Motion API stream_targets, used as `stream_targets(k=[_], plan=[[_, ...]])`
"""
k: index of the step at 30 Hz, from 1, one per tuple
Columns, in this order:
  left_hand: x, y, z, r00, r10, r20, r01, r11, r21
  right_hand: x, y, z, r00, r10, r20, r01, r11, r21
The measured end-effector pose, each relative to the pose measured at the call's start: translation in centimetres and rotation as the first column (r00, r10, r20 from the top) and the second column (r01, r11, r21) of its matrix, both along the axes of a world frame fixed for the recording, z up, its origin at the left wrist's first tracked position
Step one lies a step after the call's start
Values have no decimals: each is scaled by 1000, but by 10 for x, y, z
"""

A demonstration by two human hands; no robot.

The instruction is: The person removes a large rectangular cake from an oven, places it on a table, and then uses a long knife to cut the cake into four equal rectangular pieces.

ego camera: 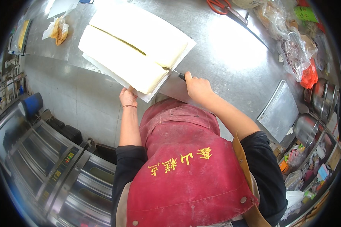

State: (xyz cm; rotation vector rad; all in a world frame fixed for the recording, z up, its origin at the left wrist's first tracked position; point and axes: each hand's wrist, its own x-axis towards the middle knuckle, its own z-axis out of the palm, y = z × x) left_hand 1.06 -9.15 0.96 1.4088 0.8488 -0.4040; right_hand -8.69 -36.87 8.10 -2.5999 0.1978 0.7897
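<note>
A large pale slab, seemingly sheet cake, lies on white paper at the near edge of a steel worktable. A long dark slit runs lengthwise from its far end, and the slab looks overexposed. My right hand grips the black handle of a knife, whose blade enters the slab's near end in line with the slit. At the near left side, my left hand holds the edge of the paper beneath the slab, its fingertips partly hidden.
Crumpled paper lies on the worktable at the left. A long knife and red-handled scissors lie at the back right. Plastic bags, a metal tray and steel bowls stand right. Ovens are lower left.
</note>
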Motion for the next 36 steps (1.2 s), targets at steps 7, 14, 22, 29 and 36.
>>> stream_targets(k=[7,14,22,29,36], plan=[[0,-3,0,1000,17,3,-17,1000,4,-1,2,-5,1000,-25,6,24,999,32],[0,-5,3,1000,25,4,-25,1000,13,-9,12,-2,997,-42,-66,47,997,65],[1,-4,2,1000,19,9,-19,1000,11,-55,-1,-2,989,-81,-120,88,995,52],[1,-6,4,1000,16,16,-16,999,-30,-116,-22,1,988,-119,-98,128,988,90],[1,-6,6,1000,4,-3,-4,1000,-11,-164,-37,17,992,-120,40,116,989,97]])
